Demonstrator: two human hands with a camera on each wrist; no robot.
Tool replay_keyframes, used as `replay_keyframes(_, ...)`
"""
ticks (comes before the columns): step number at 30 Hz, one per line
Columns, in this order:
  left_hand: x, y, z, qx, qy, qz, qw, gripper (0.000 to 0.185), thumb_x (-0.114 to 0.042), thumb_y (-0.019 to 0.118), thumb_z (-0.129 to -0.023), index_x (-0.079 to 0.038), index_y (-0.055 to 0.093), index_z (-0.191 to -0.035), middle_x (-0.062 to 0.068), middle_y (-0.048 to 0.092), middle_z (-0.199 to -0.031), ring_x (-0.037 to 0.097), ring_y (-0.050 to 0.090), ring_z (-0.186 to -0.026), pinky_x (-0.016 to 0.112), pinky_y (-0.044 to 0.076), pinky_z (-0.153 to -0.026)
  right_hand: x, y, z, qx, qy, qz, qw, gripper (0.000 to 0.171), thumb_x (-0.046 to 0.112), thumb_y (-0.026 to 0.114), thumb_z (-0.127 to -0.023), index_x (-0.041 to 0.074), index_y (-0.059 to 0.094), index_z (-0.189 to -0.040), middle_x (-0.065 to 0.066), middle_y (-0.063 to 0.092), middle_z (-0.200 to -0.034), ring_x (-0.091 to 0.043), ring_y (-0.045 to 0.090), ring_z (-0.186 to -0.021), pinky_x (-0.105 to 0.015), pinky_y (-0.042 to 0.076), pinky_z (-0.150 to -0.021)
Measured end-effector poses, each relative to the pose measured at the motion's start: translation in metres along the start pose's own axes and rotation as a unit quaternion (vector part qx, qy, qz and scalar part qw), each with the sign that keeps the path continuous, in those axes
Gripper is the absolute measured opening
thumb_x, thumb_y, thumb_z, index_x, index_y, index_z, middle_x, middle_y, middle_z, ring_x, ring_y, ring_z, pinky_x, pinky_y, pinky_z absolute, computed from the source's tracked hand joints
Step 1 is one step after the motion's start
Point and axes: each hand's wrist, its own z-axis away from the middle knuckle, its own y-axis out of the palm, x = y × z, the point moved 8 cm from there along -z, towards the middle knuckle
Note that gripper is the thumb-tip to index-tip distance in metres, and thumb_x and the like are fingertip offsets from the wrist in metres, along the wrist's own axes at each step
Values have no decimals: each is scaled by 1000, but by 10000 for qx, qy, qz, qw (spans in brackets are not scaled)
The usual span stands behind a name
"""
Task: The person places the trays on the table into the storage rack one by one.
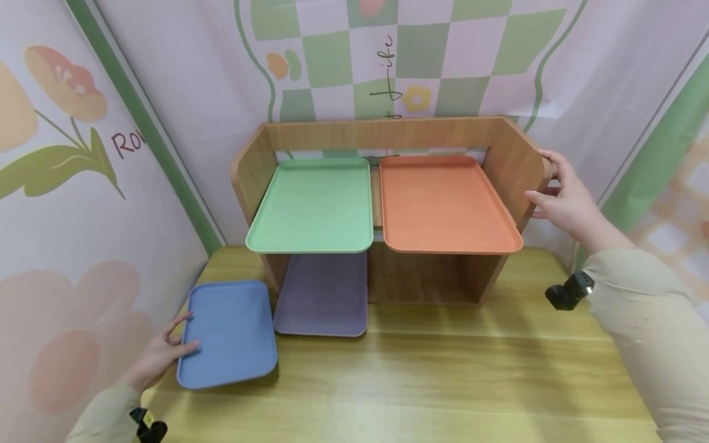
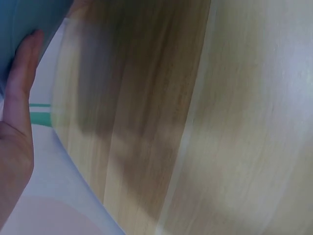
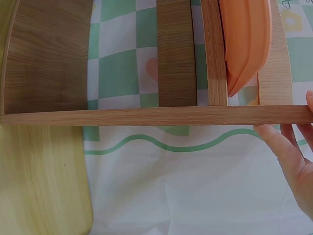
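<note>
**Two hands at the blue tray and the wooden shelf**

The left hand [image 1: 160, 354] is lying with relaxed, straight fingers against the left edge of the blue tray [image 1: 228, 332], which is lying flat on the tabletop [image 1: 443, 375], just beside the purple tray [image 1: 324, 295]. The right hand [image 1: 565, 200] is grasping the right side panel of the wooden shelf [image 1: 512, 160], which is carrying the green tray [image 1: 312, 206] and the orange tray [image 1: 443, 203].

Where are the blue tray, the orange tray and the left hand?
blue tray [image 1: 229, 332]: head view, middle of its flat bed.
orange tray [image 1: 443, 203]: head view, middle of its bed.
left hand [image 1: 160, 354]: head view, back of the hand.
</note>
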Motion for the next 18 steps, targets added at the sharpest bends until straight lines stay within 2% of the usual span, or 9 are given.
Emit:
replay_keyframes(4, -4, 4, 4, 24, -4, 140, 9999, 87, -7, 64, -89, -11, 6, -153, 30, 54, -121, 15, 66, -89, 38, 58, -81, 0, -1, -1, -7, -4, -19, 10000, 71, 14, 51, -96, 41, 12, -149, -7, 34, -115, -41, 45, -109, -21, 57, -61)
replay_keyframes(8, -6, 12, 10, 124, -17, 236, 9996, 87, -10, 65, -88, -14, 7, -153, 33, 54, -123, 14, 65, -92, 38, 57, -82, -1, 0, -2, -21, 11, 1, 10000, 72, 14, 51, -96, 41, 11, -149, -10, 34, -116, -42, 44, -109, -19, 56, -59)
replay_keyframes(10, -6, 18, 14, 233, -27, 358, 9991, 83, -10, 65, -89, -23, 13, -153, 29, 58, -119, 14, 65, -92, 39, 57, -83, 0, 0, -2, -16, -6, 21, 10000, 72, 13, 51, -96, 40, 11, -149, -12, 34, -116, -43, 45, -109, -18, 56, -59)
replay_keyframes(13, -7, 28, 18, 542, 78, 636, 9965, 74, -9, 62, -90, -41, 25, -145, 11, 65, -111, 13, 65, -92, 39, 57, -82, 1, 1, -1, -13, -16, 16, 10000, 72, 13, 51, -96, 41, 12, -149, -12, 34, -115, -42, 45, -109, -19, 56, -59)
replay_keyframes(15, -11, 35, 19, 704, 144, 843, 9938, 68, -9, 62, -91, -47, 32, -137, -1, 65, -107, 13, 66, -91, 39, 57, -82, 1, 1, -1, -33, 8, 22, 10000, 71, 14, 51, -96, 41, 12, -149, -10, 34, -115, -40, 46, -108, -19, 56, -59)
replay_keyframes(18, -18, 47, 19, 903, 252, 1045, 9901, 68, -8, 62, -90, -44, 31, -139, -5, 67, -105, 14, 67, -91, 39, 57, -82, 1, 1, -1, -74, 21, 19, 10000, 71, 12, 52, -95, 38, 13, -149, -7, 35, -114, -29, 49, -103, -19, 56, -59)
